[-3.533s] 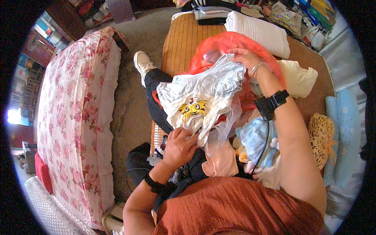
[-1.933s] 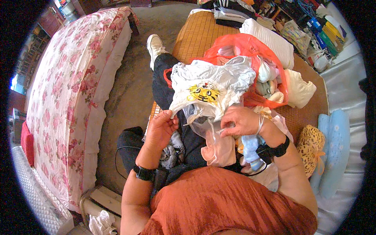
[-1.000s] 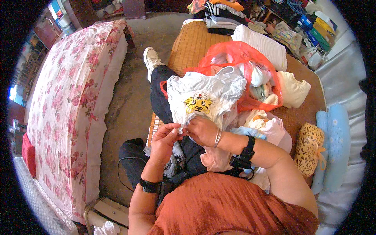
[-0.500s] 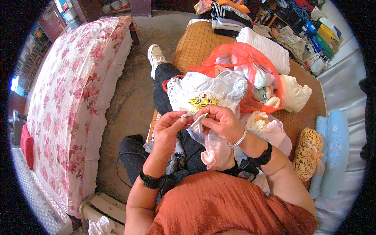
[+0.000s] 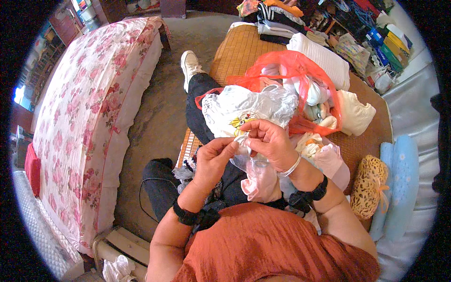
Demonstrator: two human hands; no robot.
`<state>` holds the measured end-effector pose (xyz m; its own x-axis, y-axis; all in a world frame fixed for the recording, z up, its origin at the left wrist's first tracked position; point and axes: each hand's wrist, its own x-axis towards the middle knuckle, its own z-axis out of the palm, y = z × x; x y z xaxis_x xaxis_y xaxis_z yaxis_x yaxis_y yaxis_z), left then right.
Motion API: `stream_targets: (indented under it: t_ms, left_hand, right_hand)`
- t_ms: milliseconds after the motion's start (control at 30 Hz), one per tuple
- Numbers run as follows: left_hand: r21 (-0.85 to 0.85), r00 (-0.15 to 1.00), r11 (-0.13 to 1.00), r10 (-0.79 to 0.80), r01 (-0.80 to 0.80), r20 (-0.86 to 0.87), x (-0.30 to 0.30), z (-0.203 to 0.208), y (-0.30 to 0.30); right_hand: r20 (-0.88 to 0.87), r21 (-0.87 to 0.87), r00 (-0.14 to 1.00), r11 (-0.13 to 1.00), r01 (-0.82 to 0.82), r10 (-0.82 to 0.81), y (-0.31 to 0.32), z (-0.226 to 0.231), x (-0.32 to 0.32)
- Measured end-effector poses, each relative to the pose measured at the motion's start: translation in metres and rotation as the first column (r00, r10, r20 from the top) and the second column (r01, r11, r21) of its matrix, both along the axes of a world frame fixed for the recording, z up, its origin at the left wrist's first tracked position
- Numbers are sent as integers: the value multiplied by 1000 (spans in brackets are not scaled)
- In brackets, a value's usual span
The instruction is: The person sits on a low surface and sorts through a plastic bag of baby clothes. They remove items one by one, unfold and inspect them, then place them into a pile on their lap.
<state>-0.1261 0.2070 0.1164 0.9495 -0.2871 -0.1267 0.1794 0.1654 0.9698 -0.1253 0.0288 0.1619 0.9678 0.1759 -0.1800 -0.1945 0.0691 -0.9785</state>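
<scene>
Over my lap, both hands meet at a small white twisted strip (image 5: 241,139); whether it is cloth or plastic I cannot tell. My left hand (image 5: 215,159) pinches its left end between thumb and forefinger. Closed on the other side is my right hand (image 5: 271,142), with a white bangle at the wrist. Thin translucent material (image 5: 244,162) hangs under the fingers. A pale pink garment (image 5: 261,181) lies just below it. Beyond the hands spreads a white garment (image 5: 225,110) with a yellow cartoon print (image 5: 239,121), partly covered by my right hand.
A red mesh-like bag (image 5: 295,60) full of clothes sits on the woven mat (image 5: 233,49). Nearby are a cream garment (image 5: 357,113), a white folded quilt (image 5: 319,58), a leopard-print roll (image 5: 369,188) and blue rolls (image 5: 403,183). A flower-patterned bed (image 5: 89,127) stands left.
My hands have come closer together, the left moving right and slightly down. The white ends, held apart before, now meet between the fingers. My right hand covers more of the yellow print.
</scene>
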Motion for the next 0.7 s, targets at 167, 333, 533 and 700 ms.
stream_targets:
  t_ms: [167,333,533,700]
  left_hand:
    - [-269,985,963,-28,-19,-170,5,-13,2]
    - [-201,989,979,-67,40,-131,2,-17,2]
    - [225,990,974,-58,28,127,-10,-15,8]
    - [441,892,888,-92,-128,444,-16,-24,8]
  right_hand:
    - [-77,81,996,996,-35,41,-5,-2,-2]
    - [-43,-5,998,999,-37,37,-5,-11,-5]
    - [182,-262,981,965,-17,67,4,-36,-20]
    - [174,-327,981,945,-26,87,9,-47,-29]
